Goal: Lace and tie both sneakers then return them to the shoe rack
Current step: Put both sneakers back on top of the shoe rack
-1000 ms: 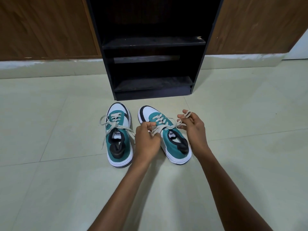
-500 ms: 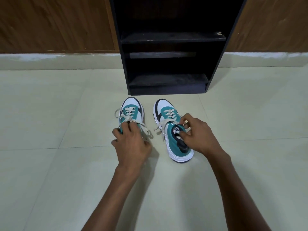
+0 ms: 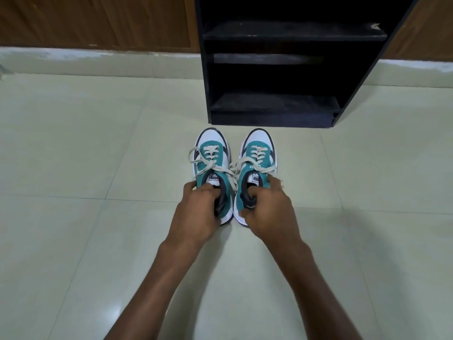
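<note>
Two teal, white and black sneakers stand side by side on the floor, toes toward the black shoe rack (image 3: 272,114). The left sneaker (image 3: 210,148) has cream laces tied in a bow, and so does the right sneaker (image 3: 258,148). My left hand (image 3: 198,212) grips the heel collar of the left sneaker, fingers inside the opening. My right hand (image 3: 267,209) grips the heel collar of the right sneaker the same way. Both heels are partly hidden by my hands.
The rack's bottom shelf (image 3: 274,101) and the upper shelf (image 3: 294,33) hold nothing. A brown wooden wall (image 3: 93,20) with a pale skirting runs behind. Pale floor tiles (image 3: 98,168) spread all around the shoes.
Both hands left the laces and moved back to the heels, each closing on a sneaker's collar. The right sneaker now stands straight beside the left one. The view shifted left.
</note>
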